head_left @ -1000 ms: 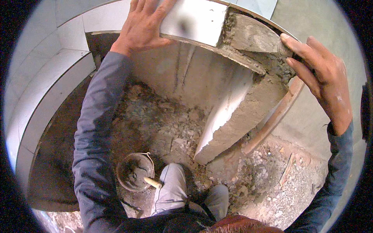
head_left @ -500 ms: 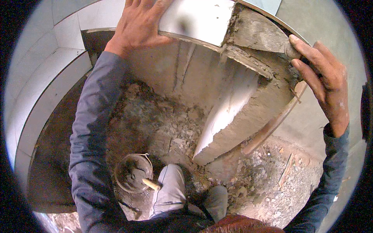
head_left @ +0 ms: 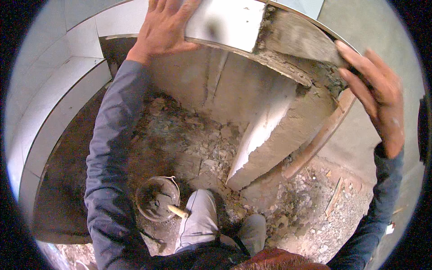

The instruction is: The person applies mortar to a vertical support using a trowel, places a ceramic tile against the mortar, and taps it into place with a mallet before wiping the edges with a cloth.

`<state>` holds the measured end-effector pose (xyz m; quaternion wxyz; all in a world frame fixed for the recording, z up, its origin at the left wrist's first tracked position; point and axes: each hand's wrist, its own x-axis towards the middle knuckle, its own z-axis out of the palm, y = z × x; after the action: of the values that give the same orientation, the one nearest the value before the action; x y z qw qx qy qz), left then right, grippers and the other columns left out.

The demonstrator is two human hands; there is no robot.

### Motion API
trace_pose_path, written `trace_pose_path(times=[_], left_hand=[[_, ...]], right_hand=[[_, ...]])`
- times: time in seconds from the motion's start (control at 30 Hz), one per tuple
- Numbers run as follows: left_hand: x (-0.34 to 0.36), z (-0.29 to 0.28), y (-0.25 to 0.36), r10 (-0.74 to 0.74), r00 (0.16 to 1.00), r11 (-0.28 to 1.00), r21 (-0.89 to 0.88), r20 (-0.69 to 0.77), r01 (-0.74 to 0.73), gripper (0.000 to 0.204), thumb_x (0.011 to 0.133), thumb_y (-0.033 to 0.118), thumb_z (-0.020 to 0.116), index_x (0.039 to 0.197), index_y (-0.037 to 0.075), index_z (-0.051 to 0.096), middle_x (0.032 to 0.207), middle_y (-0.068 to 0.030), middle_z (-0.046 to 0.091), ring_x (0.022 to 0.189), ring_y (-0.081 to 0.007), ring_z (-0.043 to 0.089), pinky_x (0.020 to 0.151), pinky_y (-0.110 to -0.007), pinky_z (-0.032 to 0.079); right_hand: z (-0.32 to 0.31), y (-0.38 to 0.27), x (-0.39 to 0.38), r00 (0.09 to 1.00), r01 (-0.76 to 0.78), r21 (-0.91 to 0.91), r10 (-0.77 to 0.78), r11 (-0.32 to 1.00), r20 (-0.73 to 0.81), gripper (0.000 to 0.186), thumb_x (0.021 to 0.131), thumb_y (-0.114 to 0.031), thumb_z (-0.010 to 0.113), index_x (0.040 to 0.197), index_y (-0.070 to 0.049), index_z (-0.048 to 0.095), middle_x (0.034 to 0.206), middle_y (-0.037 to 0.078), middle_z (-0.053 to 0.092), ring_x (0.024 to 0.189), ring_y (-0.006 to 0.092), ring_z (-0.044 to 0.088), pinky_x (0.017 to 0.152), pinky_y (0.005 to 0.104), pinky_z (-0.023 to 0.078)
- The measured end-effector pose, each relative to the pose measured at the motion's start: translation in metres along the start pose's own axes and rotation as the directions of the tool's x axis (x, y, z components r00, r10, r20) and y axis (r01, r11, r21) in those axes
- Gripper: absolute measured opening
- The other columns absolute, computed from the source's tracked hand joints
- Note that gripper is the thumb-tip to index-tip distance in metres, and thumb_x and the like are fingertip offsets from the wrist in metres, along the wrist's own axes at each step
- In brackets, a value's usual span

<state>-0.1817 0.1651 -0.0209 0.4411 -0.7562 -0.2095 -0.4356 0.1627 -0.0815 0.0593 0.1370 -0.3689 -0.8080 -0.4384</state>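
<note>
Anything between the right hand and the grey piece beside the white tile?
Nothing visible: the right hand is at the right end of the grey piece. The left hand rests on the white tile.

the raised ledge point(head_left: 288, 71) carries a white tile point(head_left: 227, 23) along its front edge; a grey slab-like piece point(head_left: 299, 37) sits directly right of the tile. the floor point(head_left: 186, 164) is rough and dirt-covered. it supports a round bucket point(head_left: 150, 198), scattered pale rubble point(head_left: 315, 227) and, among the rubble, a narrow tan strip point(head_left: 334, 198).
</note>
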Motion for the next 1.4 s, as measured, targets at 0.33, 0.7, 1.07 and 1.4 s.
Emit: trace_pose_path(times=[0.33, 0.7, 1.07, 1.4], left_hand=[[0.0, 0.001, -0.001, 0.048, 0.998, 0.999, -0.006, -0.028, -0.048, 0.121, 0.064, 0.072, 0.076, 0.157, 0.006, 0.033, 0.148, -0.0255, 0.036, 0.142, -0.0461, 0.032, 0.12, -0.065, 0.018], [0.0, 0.004, -0.003, 0.034, 0.998, 0.999, 0.003, -0.055, -0.034, 0.126, 0.058, 0.065, 0.084, 0.157, 0.008, 0.033, 0.149, -0.0245, 0.035, 0.143, -0.046, 0.032, 0.121, -0.065, 0.018], [0.001, 0.01, -0.001, 0.045, 0.992, 0.998, -0.04, -0.118, -0.05, 0.125, 0.062, 0.067, 0.082, 0.159, 0.008, 0.031, 0.15, -0.0245, 0.034, 0.144, -0.0458, 0.029, 0.121, -0.064, 0.018], [-0.001, 0.009, -0.01, 0.056, 0.998, 0.998, 0.016, -0.037, -0.055, 0.122, 0.067, 0.081, 0.069, 0.159, 0.011, 0.032, 0.15, -0.0259, 0.033, 0.143, -0.0467, 0.03, 0.121, -0.064, 0.018]], right_hand=[[0.007, -0.011, 0.009, 0.999, 0.031, -0.127, -0.035, 0.991, -0.025, 0.047, 0.086, -0.01, 0.077, 0.132, -0.015, 0.069, 0.085, 0.009, 0.058, 0.068, 0.0247, 0.063, 0.059, 0.0382, 0.05], [-0.007, -0.044, 0.015, 0.997, 0.072, -0.462, -0.066, 0.884, 0.028, 0.048, 0.086, -0.016, 0.077, 0.133, -0.024, 0.069, 0.079, 0.006, 0.051, 0.061, 0.0233, 0.058, 0.053, 0.0376, 0.047], [0.003, -0.006, 0.003, 0.999, 0.037, -0.127, -0.041, 0.991, -0.028, 0.046, 0.086, -0.009, 0.078, 0.131, -0.015, 0.07, 0.082, 0.01, 0.055, 0.067, 0.0246, 0.06, 0.058, 0.0386, 0.047], [0.007, 0.0, 0.014, 0.947, -0.311, 0.255, 0.276, 0.916, 0.163, 0.035, 0.095, -0.026, 0.072, 0.123, -0.005, 0.067, 0.088, 0.01, 0.063, 0.067, 0.0195, 0.058, 0.062, 0.0347, 0.049]])
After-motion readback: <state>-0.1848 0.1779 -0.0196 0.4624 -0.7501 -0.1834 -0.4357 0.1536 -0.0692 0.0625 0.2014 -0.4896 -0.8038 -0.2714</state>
